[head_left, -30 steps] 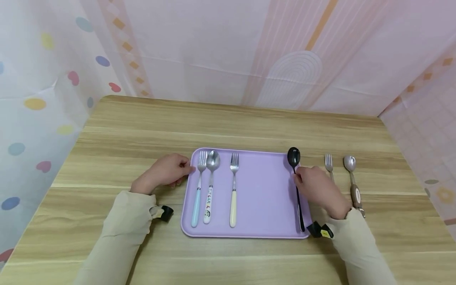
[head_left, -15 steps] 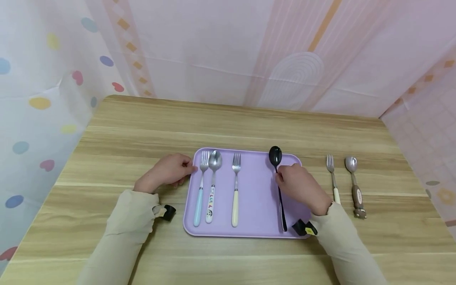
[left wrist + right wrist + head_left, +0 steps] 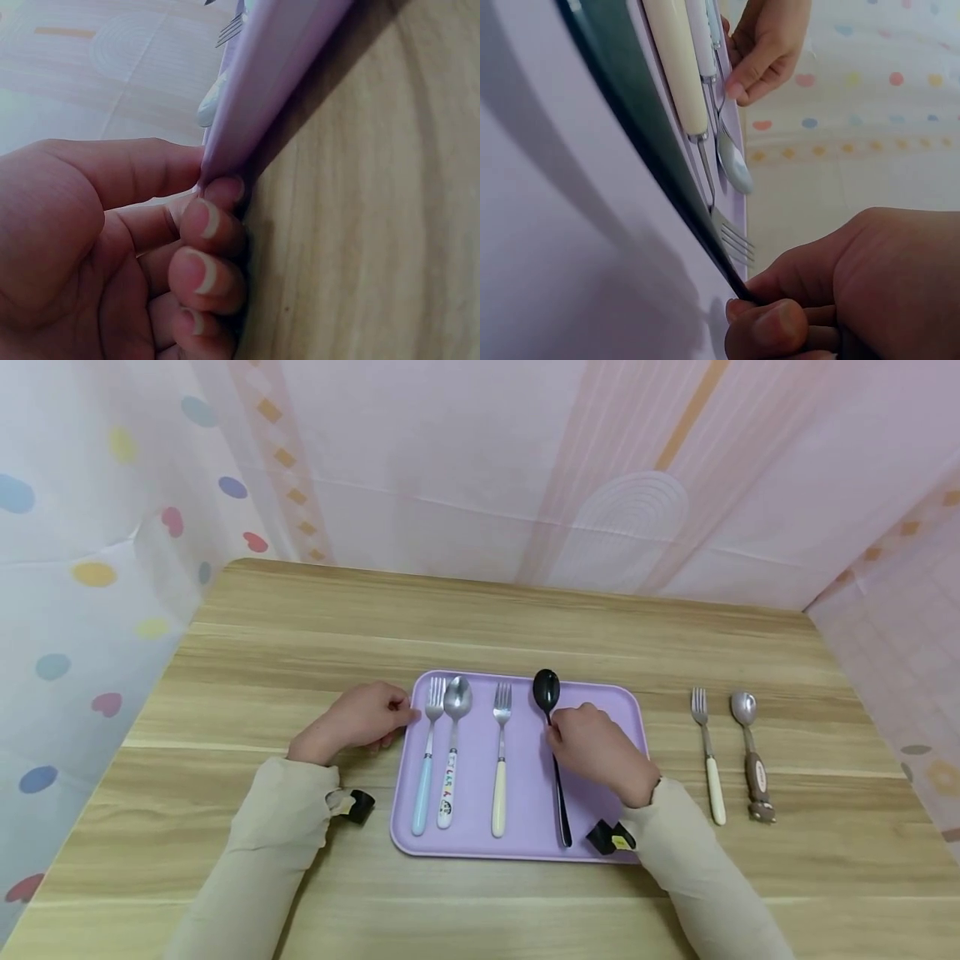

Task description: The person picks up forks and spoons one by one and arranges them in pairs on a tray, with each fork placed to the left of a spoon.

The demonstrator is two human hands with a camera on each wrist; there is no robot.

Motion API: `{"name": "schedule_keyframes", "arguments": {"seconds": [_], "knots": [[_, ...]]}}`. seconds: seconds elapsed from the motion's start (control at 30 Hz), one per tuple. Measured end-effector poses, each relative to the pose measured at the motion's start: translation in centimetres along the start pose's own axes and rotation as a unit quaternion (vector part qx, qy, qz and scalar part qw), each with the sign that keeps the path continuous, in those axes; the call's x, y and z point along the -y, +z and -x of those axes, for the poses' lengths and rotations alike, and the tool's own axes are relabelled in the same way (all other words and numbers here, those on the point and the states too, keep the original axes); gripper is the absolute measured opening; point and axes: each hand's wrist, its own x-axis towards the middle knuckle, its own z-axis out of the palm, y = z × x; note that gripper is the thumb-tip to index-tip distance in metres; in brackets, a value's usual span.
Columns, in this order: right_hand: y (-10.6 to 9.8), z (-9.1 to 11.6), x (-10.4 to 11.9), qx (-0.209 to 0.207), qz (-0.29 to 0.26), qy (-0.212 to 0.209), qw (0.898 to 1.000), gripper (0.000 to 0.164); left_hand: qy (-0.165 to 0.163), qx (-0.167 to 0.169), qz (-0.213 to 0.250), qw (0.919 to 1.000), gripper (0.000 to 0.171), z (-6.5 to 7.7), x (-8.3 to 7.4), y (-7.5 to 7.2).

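Observation:
My right hand (image 3: pixel 596 747) pinches the thin neck of a black spoon (image 3: pixel 560 793) between thumb and fingers, over the purple tray (image 3: pixel 600 693). The spoon's bowl points to the far side. At the tray's left rim, my left hand (image 3: pixel 363 718) pinches the edge, thumb on top and fingertips curled beneath, as the left wrist view shows. Lying side by side on the tray are a fork with a light blue handle (image 3: pixel 423 793), a spoon with a white patterned handle (image 3: pixel 447 785) and a fork with a cream handle (image 3: pixel 499 797), just left of the black spoon.
Right of the tray, a second cream-handled fork (image 3: pixel 716 789) and a spoon with a brown handle (image 3: pixel 756 772) lie on the wooden table (image 3: pixel 525 910). A patterned curtain (image 3: pixel 465 468) hangs behind the table and along its sides.
My right hand has moved the black spoon left from the tray's right edge to beside the cream-handled fork. My left hand stays at the left rim.

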Motion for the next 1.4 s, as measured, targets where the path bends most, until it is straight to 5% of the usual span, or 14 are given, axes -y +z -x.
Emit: {"name": "schedule_keyframes", "arguments": {"seconds": [1.4], "knots": [[1.9, -1.5, 1.6, 0.014, 0.012, 0.010, 1.000, 0.031, 0.004, -0.001, 0.013, 0.9999, 0.027, -0.1, 0.2, 0.0]]}}
